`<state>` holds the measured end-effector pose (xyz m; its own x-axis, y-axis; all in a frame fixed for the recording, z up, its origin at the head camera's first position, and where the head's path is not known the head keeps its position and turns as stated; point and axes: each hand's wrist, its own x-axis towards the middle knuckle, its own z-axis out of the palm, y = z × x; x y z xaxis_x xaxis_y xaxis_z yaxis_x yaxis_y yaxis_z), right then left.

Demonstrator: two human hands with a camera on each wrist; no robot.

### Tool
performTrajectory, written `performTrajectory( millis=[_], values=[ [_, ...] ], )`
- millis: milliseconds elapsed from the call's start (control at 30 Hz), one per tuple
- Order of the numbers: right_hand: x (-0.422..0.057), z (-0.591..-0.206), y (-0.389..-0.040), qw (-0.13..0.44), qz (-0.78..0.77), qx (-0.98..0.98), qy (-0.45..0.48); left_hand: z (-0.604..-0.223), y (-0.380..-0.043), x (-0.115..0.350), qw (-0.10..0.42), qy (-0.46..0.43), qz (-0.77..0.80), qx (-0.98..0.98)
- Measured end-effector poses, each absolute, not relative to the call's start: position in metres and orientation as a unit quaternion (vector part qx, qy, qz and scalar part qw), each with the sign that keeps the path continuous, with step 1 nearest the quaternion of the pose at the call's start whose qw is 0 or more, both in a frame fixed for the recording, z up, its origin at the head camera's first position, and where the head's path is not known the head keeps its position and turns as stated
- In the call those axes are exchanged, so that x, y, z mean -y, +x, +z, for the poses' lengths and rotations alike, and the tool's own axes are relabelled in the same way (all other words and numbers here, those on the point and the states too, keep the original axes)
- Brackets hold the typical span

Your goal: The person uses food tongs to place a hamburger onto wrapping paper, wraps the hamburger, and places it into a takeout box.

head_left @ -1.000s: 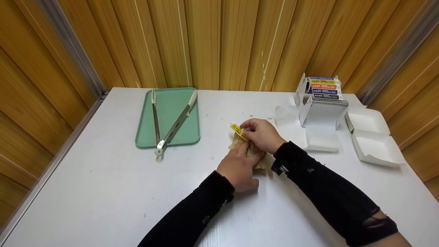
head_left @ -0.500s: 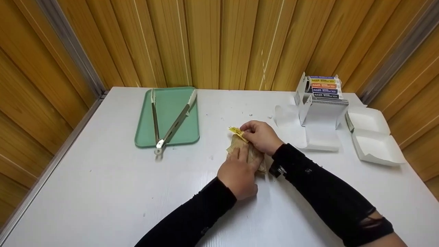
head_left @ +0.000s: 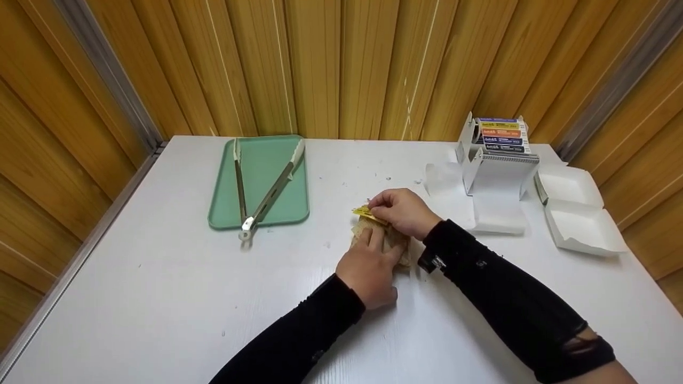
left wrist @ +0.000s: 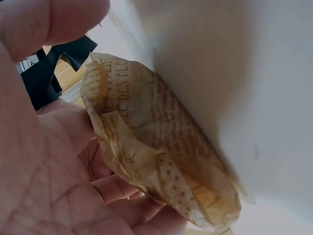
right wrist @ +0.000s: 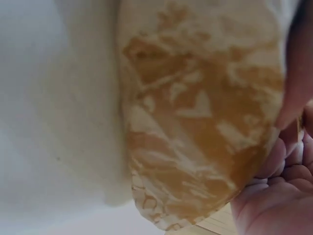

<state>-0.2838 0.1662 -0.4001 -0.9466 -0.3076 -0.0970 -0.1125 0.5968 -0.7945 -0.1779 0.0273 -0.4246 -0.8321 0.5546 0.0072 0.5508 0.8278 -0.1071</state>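
Note:
A paper-wrapped package (head_left: 403, 258) lies on the white table in front of me. In the left wrist view its brown printed wrapping paper (left wrist: 166, 132) shows folds and lettering. My left hand (head_left: 368, 274) rests on top of it with fingers spread and stretched out. Beyond those fingers, my right hand (head_left: 403, 212) pinches a yellow sticker label (head_left: 362, 212) between thumb and forefinger, at the package's far end. The label overlaps the wrapper in the head view, its right part hidden by the fingers. Orange-brown patches show through the package's near end (right wrist: 195, 127) in the right wrist view.
Metal tongs (head_left: 264, 202) lie spread on a green tray (head_left: 267, 213) at the left. At the back right stands a label dispenser (head_left: 501, 154) with coloured rolls and white backing paper (head_left: 499, 216). Beside it is an opened white box (head_left: 579, 229). Small crumbs dot the table.
The yellow label has tilted down from a raised slant to nearly level over the package's far end, my right hand still pinching it. My left hand has slid slightly toward me on the package.

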Motion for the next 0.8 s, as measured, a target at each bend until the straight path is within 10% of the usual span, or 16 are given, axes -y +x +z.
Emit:
performTrajectory(
  millis=[800],
  values=[
    [-0.151, -0.390, -0.282, 0.121, -0.269, -0.942, -0.159, -0.425, -0.175, -0.027, 0.032, -0.277, 0.020, 0.960]
  ],
)
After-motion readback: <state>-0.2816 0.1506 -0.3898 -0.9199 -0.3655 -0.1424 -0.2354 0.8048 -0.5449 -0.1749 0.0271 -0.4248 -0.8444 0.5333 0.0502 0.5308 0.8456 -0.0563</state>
